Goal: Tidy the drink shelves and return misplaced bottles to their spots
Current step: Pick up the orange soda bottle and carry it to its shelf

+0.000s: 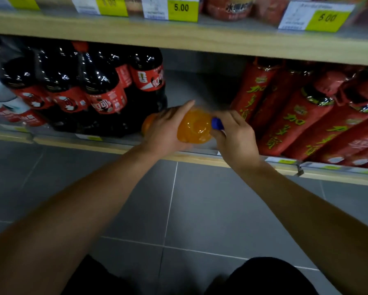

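Note:
An orange soda bottle (194,126) with a blue cap (217,123) lies on its side at the front of the lower shelf (119,146), in the gap between two product groups. My left hand (166,129) wraps around the bottle's body. My right hand (235,135) grips its neck at the blue cap. The bottle's base end pokes out to the left of my left hand. Much of its label is hidden under my fingers.
Dark cola bottles (102,90) with red labels fill the shelf's left side. Red-wrapped tea bottles (296,116) with green lettering fill the right. The upper shelf (200,39) carries yellow price tags (182,10). Grey floor tiles (178,209) lie below.

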`<state>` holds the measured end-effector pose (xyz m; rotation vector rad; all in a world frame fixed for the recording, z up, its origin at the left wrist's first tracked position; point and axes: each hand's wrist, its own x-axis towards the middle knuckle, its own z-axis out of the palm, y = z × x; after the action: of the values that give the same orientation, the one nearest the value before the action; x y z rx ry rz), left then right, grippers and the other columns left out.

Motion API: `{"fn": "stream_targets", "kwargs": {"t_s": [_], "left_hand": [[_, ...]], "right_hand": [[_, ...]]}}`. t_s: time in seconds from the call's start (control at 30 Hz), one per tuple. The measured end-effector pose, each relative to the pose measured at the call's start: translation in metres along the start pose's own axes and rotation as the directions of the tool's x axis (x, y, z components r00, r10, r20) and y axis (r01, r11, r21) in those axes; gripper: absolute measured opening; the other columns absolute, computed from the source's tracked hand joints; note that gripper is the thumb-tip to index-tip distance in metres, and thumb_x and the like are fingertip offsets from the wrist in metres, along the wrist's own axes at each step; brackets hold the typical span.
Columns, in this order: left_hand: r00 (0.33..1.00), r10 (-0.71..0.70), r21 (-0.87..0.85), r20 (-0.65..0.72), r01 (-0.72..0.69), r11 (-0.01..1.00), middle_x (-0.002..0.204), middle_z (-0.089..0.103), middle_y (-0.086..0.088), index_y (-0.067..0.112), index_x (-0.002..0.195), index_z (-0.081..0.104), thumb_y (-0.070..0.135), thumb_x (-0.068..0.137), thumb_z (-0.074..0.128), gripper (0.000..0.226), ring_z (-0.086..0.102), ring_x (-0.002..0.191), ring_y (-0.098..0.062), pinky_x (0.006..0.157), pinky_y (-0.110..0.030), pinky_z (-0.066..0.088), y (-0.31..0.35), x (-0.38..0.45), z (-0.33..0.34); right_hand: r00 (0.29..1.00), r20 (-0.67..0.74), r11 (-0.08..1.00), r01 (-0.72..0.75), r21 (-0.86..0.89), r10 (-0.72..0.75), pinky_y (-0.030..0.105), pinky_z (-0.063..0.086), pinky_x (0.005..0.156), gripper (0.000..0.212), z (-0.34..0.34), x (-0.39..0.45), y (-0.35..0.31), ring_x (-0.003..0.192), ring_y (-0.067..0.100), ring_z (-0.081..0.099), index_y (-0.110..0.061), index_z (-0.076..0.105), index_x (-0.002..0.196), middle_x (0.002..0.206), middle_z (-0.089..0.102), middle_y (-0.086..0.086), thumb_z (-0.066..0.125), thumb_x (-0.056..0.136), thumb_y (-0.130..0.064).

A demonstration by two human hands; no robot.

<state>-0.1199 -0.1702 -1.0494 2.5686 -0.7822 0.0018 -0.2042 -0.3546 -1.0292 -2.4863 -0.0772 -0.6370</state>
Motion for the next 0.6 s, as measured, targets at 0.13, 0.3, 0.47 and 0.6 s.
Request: {"fn": "stream_targets", "kwargs": {"t_s": [0.13, 0.3, 0.47, 0.6], "left_hand": [[0.993, 0.039, 0.170, 0.114, -0.058, 0.984, 0.156, 0.032, -0.001, 0.038, 0.153, 0.013, 0.059, 0.056, 0.086, 0.123, 0.029, 0.143, -0.031, 0.113, -0.056, 0.030, -0.016, 0.015, 0.014], [0.971, 0.074, 0.180, 0.227, -0.116, 0.977, 0.160, 0.015, 0.004, 0.041, 0.151, 0.019, 0.053, 0.059, 0.088, 0.116, 0.019, 0.145, -0.033, 0.112, -0.055, 0.030, -0.018, 0.020, 0.041], [0.959, 0.177, 0.270, 0.222, -0.235, 0.934, 0.142, 0.034, -0.005, 0.035, 0.138, 0.034, 0.064, 0.057, 0.083, 0.099, 0.039, 0.127, -0.034, 0.103, -0.055, 0.037, -0.006, 0.035, 0.052], [0.948, 0.225, 0.267, 0.224, -0.281, 0.922, 0.143, 0.036, -0.010, 0.024, 0.135, 0.039, 0.063, 0.055, 0.084, 0.101, 0.039, 0.128, -0.036, 0.111, -0.058, 0.028, 0.002, 0.045, 0.058]], "right_hand": [[0.999, -0.015, 0.999, -0.047, -0.003, 0.047, 0.029, 0.047, 0.073, 0.034, 0.003, -0.026, 0.031, 0.086, 0.030, 0.063, -0.002, 0.067, 0.112, 0.105, 0.065, 0.015, 0.076, 0.079, 0.000], [0.984, -0.039, 0.985, -0.174, -0.020, 0.173, 0.026, 0.042, 0.074, 0.032, 0.010, -0.056, 0.050, 0.089, 0.023, 0.059, -0.003, 0.067, 0.112, 0.106, 0.062, 0.012, 0.074, 0.081, 0.002], [0.953, -0.009, 0.951, -0.303, -0.057, 0.303, 0.024, 0.040, 0.079, 0.038, 0.010, -0.070, 0.060, 0.094, 0.021, 0.057, -0.003, 0.068, 0.116, 0.111, 0.062, 0.012, 0.075, 0.079, 0.002], [0.938, -0.028, 0.937, -0.346, -0.054, 0.345, 0.003, 0.036, 0.078, 0.037, 0.006, -0.060, 0.067, 0.090, 0.015, 0.055, -0.005, 0.069, 0.113, 0.108, 0.063, 0.010, 0.075, 0.077, 0.002]]}}
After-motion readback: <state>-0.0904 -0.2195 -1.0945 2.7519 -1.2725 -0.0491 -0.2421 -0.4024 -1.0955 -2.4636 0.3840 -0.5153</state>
